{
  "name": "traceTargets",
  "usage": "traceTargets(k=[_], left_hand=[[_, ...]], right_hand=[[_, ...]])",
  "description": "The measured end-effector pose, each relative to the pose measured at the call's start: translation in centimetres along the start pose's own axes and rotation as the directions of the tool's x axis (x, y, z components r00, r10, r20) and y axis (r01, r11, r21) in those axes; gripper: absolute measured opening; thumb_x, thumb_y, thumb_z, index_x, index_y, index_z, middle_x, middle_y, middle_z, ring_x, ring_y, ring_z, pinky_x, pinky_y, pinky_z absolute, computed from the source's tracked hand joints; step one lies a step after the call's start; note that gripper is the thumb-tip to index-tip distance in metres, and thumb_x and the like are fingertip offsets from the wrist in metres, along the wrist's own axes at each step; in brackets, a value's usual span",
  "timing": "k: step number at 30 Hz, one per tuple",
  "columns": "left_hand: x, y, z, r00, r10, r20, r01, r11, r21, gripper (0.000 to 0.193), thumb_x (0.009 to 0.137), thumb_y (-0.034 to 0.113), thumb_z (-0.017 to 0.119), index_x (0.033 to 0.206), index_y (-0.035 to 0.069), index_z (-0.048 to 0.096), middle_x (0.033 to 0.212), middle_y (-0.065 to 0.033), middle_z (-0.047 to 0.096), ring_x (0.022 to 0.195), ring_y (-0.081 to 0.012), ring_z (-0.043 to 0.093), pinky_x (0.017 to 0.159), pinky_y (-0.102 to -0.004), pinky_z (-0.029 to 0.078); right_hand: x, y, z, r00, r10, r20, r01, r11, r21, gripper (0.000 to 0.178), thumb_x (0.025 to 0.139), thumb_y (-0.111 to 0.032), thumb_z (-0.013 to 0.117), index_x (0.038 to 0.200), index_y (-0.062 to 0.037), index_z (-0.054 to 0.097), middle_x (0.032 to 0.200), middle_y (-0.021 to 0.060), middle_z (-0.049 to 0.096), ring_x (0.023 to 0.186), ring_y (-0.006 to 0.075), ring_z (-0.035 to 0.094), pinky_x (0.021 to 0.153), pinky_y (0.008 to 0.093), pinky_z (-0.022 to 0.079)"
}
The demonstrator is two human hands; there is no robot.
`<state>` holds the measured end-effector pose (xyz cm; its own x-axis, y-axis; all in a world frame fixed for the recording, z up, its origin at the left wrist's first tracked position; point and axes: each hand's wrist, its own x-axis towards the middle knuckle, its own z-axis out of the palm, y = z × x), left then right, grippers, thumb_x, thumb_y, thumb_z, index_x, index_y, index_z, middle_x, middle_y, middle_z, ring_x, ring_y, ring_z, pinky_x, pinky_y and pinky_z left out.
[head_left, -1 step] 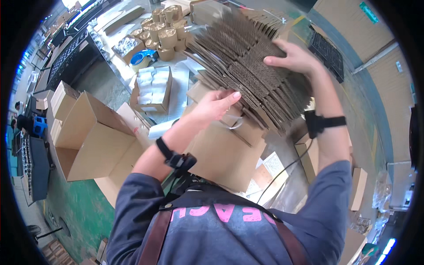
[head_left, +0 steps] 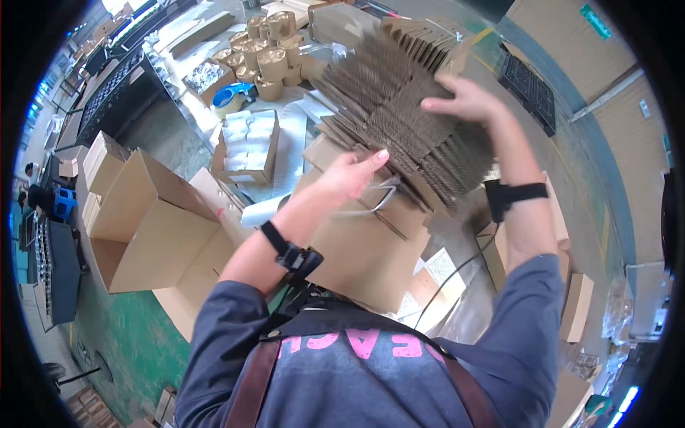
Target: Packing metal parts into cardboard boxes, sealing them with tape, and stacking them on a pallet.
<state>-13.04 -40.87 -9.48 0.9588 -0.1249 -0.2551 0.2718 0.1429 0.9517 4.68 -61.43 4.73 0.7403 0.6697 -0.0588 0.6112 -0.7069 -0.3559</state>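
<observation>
Head view: looking down over the person's shoulders at a bench w/ cardboard stock.
Hidden: lower part of the stack [head_left: 407,107] is sitting behind both forearms; bench surface under it isn't showing. Right palm side can't be seen.
Cut off: fisheye rim is clipping the boxes [head_left: 153,221] at left and the black crate [head_left: 531,89] at top right.
Hard to make out: items in the tray [head_left: 246,146] are reading only as white packs; the rolls [head_left: 267,50] behind are blurring together.
Vs earlier frame: same instant, nothing is differing – hands and stack are sitting in the same spots.
Left hand [head_left: 349,175]: fingers are lying nearly straight, loose, tips touching the near edge of the stack; not gripping.
Right hand [head_left: 464,100]: is pressing flat on top of the stack, fingers spread wide & curling over the sheet edges; can't tell if it's pinching any.
Stack: fanned flat cardboard sheets, tilting, sitting centre-top betw. the two hands, above a brown box [head_left: 371,250].
Wrists: black bands are showing on both.
</observation>
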Motion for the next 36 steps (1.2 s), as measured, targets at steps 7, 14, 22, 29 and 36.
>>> traceTargets(k=[7, 14, 22, 29, 36], left_hand=[[-6.5, -1.3, -0.9, 0.952, -0.253, 0.171, 0.255, 0.967, 0.008, 0.035, 0.098, 0.034, 0.048, 0.113, 0.005, 0.060, 0.059, 0.0072, 0.039, 0.049, -0.0042, 0.035, 0.044, -0.0216, 0.027], [-21.9, 6.4, -5.3, 0.848, 0.179, 0.499, -0.019, 0.951, -0.309, 0.035, 0.101, 0.021, 0.039, 0.116, -0.006, 0.056, 0.058, 0.0046, 0.040, 0.051, -0.0047, 0.038, 0.048, -0.0216, 0.031], [-24.1, -1.8, -13.5, 0.998, -0.029, -0.060, 0.011, 0.960, -0.280, 0.031, 0.100, 0.026, 0.043, 0.106, -0.001, 0.058, 0.055, 0.0028, 0.040, 0.045, -0.0078, 0.035, 0.044, -0.0251, 0.033], [-45.2, -32.5, -29.7, 0.393, -0.776, -0.494, 0.891, 0.188, 0.413, 0.039, 0.079, 0.019, 0.071, 0.115, 0.005, 0.062, 0.075, -0.0090, 0.065, 0.055, -0.0192, 0.058, 0.047, -0.0352, 0.046], [-51.9, -36.0, -19.0, 0.678, 0.115, -0.726, 0.518, 0.626, 0.583, 0.054, 0.079, 0.022, 0.073, 0.126, 0.004, 0.054, 0.121, -0.0181, 0.059, 0.110, -0.0290, 0.057, 0.091, -0.0360, 0.046]], right_hand=[[0.2, 3.8, 8.3, 0.974, 0.224, 0.015, -0.218, 0.961, -0.170, 0.088, 0.060, -0.078, 0.063, 0.125, -0.0194, 0.056, 0.116, 0.0168, 0.062, 0.111, 0.0337, 0.057, 0.094, 0.0430, 0.045], [-4.9, -6.9, 7.0, 0.965, 0.017, -0.260, 0.087, 0.920, 0.382, 0.053, 0.081, -0.033, 0.071, 0.124, -0.0060, 0.057, 0.117, 0.0127, 0.064, 0.108, 0.0232, 0.060, 0.093, 0.0339, 0.046], [-16.0, -22.4, 18.5, 0.748, -0.466, 0.472, -0.285, 0.417, 0.863, 0.053, 0.088, -0.017, 0.065, 0.135, -0.0038, 0.044, 0.111, 0.0052, 0.063, 0.091, 0.0089, 0.059, 0.077, 0.0250, 0.049], [-21.1, -21.7, 24.6, 0.773, -0.280, 0.569, -0.304, 0.624, 0.720, 0.041, 0.098, -0.028, 0.049, 0.130, -0.0030, 0.049, 0.108, 0.0050, 0.065, 0.085, 0.0075, 0.060, 0.072, 0.0265, 0.050], [-16.6, -16.5, 37.1, 0.957, -0.148, 0.248, -0.110, 0.607, 0.787, 0.045, 0.098, -0.025, 0.046, 0.134, 0.0007, 0.043, 0.135, 0.0154, 0.049, 0.123, 0.0240, 0.047, 0.106, 0.0345, 0.034]])
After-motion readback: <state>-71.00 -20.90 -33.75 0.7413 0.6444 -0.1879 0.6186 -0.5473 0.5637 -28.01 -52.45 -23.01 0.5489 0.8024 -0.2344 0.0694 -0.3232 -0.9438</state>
